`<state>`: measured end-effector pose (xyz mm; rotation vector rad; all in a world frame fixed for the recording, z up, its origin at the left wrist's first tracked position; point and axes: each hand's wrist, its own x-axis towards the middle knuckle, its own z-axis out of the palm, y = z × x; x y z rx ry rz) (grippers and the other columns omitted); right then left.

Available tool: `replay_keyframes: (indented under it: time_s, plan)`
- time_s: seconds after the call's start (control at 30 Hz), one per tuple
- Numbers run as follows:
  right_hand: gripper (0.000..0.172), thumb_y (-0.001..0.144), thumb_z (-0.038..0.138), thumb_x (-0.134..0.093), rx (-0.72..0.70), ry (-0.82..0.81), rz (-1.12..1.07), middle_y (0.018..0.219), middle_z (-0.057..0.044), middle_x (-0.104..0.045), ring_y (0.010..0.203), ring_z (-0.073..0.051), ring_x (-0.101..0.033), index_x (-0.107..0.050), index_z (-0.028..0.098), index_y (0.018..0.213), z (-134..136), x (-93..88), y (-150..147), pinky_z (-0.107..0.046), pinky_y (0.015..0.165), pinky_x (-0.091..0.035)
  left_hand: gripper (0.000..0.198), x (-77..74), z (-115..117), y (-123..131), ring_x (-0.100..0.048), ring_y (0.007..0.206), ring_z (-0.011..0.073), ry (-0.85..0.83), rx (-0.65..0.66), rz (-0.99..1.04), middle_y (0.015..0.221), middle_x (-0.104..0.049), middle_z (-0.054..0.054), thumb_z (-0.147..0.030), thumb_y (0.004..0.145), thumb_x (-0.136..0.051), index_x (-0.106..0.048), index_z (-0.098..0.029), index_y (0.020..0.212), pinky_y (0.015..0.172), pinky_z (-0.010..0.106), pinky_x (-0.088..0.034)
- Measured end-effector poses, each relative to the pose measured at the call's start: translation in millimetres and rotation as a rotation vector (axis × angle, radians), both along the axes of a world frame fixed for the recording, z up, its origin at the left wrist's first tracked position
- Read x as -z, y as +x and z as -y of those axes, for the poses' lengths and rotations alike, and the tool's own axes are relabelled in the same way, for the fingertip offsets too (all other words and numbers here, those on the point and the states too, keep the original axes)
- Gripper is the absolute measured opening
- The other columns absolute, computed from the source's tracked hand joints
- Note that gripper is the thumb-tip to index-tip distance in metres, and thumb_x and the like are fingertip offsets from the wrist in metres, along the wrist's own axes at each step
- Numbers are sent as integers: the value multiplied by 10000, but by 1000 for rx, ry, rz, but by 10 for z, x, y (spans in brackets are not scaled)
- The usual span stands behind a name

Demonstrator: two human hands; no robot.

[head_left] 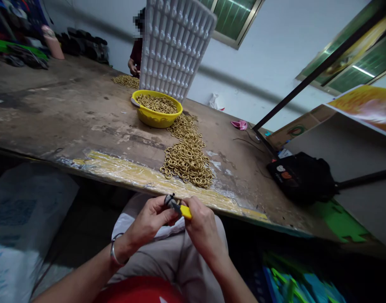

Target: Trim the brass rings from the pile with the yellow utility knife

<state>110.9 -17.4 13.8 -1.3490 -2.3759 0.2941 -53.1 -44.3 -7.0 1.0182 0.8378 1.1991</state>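
Observation:
Both hands meet over my lap, just below the table edge. My right hand point(201, 225) is closed around a small yellow-handled tool point(186, 211); its exact kind is hard to make out. The tool's dark end reaches toward my left hand point(155, 216), whose thumb and fingers are pinched together. A grey wrap point(170, 201) with a black tie sits on a left finger. Whatever lies between the left fingertips is hidden. Beyond my hands, a pile of brass-coloured rings point(188, 162) spreads on the table, up to a yellow basin point(157, 119) full of similar rings.
A ribbed translucent plastic panel point(177, 46) stands behind the basin. Across the table point(70, 113) a person sits by another ring pile point(126, 81). A black bag point(302, 176) and a dark metal bar point(294, 92) are on the right. A pink bottle point(52, 42) stands far left.

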Motion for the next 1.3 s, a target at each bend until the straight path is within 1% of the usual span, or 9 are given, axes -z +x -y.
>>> replay_keyframes:
  time_s: [0.2, 0.33, 0.53, 0.67, 0.83, 0.93, 1.03, 1.17, 1.3]
  plan:
    - [197, 860, 35, -487, 107, -12, 247, 805, -54, -663, 673, -174, -598, -609, 189, 875, -223, 148, -48, -270, 597, -312, 183, 19, 19, -94, -427, 607, 115, -12, -82, -101, 651, -506, -10, -298, 853, -613, -570, -155, 749, 583, 240, -368]
    - [212, 815, 4, -498, 277, -78, 394, 805, -80, -679, 703, -187, -611, -622, 166, 870, -507, 277, -45, -275, 600, -310, 277, 0, 103, -244, -437, 640, 129, 61, -15, -154, 659, -498, 7, -349, 861, -614, -547, -155, 675, 606, 253, -365]
    - [168, 859, 91, -523, 77, 0, 213, 914, -46, -635, 806, -168, -597, -628, 181, 954, -772, 390, -374, -250, 690, -360, 351, 290, 36, -300, -449, 514, 94, -111, -87, 14, 613, -569, 16, -451, 843, -632, -556, -143, 694, 514, 227, -361]
    - [191, 853, 88, -512, 89, -24, 310, 965, -59, -627, 780, -162, -588, -634, 182, 966, -913, 440, -616, -253, 661, -345, 298, 380, -5, -299, -475, 470, 81, -256, -119, 227, 646, -625, 10, -415, 794, -690, -528, -164, 811, 472, 198, -365]
    - [174, 792, 49, -509, 110, -116, 282, 876, -66, -629, 726, -162, -560, -617, 166, 862, -1078, 434, -631, -260, 633, -323, 201, 423, -52, -355, -485, 437, 80, -385, -30, 415, 617, -637, 29, -334, 806, -615, -566, -142, 839, 417, 177, -325]
    - [134, 803, 161, -532, 105, -296, 24, 652, -6, -532, 597, -130, -474, -526, 178, 670, -1067, 361, -546, -246, 572, -307, 231, 458, -99, -352, -544, 515, 103, -379, -61, 430, 771, -681, 83, -344, 774, -634, -599, -122, 829, 410, 182, -353]
    - [308, 827, 377, -523, 63, -688, -346, 512, 56, -384, 449, -83, -340, -421, 205, 593, -953, 258, -463, -225, 464, -276, 288, 463, -128, -305, -534, 530, 101, -295, -197, 219, 839, -682, 88, -391, 790, -668, -619, -124, 889, 394, 181, -354]
    - [398, 676, 491, -696, 84, -1176, -750, 485, 96, -368, 371, -35, -273, -420, 207, 638, -769, 171, -405, -186, 374, -220, 268, 435, -144, -227, -524, 548, 97, -138, -351, -87, 812, -681, 38, -310, 778, -709, -634, -154, 983, 470, 194, -407]
    - [442, 598, 473, -786, 121, -1316, -870, 490, 100, -421, 352, -15, -283, -449, 197, 677, -675, 164, -380, -156, 354, -222, 130, 393, -138, -176, -592, 664, 150, -8, -372, -302, 780, -706, 32, -217, 780, -671, -695, -157, 892, 600, 232, -458]
